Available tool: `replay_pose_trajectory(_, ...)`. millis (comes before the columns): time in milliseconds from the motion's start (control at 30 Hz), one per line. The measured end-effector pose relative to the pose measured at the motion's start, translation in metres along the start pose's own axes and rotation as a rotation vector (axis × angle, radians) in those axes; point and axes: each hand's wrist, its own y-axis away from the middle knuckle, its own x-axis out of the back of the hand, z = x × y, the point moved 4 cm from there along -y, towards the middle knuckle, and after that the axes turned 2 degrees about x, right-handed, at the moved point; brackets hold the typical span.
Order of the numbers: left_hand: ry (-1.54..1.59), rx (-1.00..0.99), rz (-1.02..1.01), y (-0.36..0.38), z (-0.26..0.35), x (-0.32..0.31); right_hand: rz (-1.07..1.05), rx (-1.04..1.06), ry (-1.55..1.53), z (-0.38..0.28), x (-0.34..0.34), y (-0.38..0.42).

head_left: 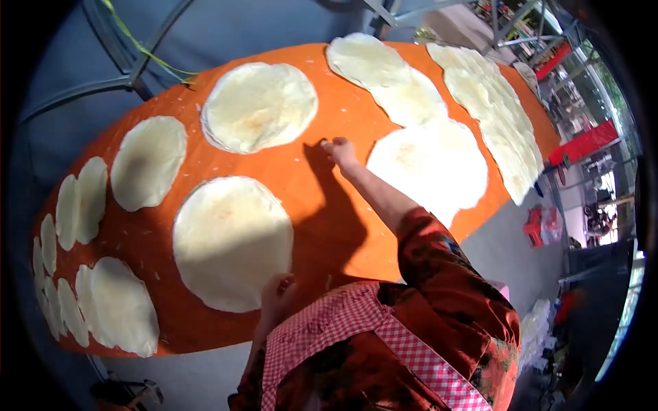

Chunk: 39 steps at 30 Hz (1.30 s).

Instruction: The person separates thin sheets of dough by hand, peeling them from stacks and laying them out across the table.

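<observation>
My right hand hovers over the orange table, its fingers curled together, between a round flatbread at the top and a brightly lit flatbread on the right. Whether anything small is between those fingers is too small to tell. My left hand is at the lower right edge of a large round flatbread, near the table's front edge; its fingers look bent and are partly in shadow. The large flatbread lies flat, its lower half shaded.
More flatbreads lie along the left side, some overlapping, with others at the lower left. An overlapping row covers the right end. A red stool stands on the floor at right. Metal frames rise behind the table.
</observation>
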Motion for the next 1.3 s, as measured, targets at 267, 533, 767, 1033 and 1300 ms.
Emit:
replay_pose_trajectory(267, 0.171, 0.167, 0.411, 0.042, -0.054, 0.068, 0.053, -0.440, -0.255, -0.032, -0.100, -0.101)
replay_pose_trajectory(533, 0.394, 0.140, 0.420, 0.009, -0.029, 0.067, -0.244, 0.417, 0.207, -0.196, -0.150, -0.155)
replay_pose_trajectory(767, 1.374, -0.064, 0.172, -0.064, 0.030, 0.077, -0.582, 1.094, 0.838, -0.329, -0.143, 0.139)
replay_pose_trajectory(1033, 1.133, -0.086, 0.348, -0.044, 0.032, 0.050, -1.098, 0.787, 0.862, -0.073, -0.105, 0.282)
replay_pose_trajectory(1300, 1.632, -0.093, 0.024, -0.030, -0.013, 0.033, -0.838, 0.899, 0.584, -0.023, -0.080, 0.278)
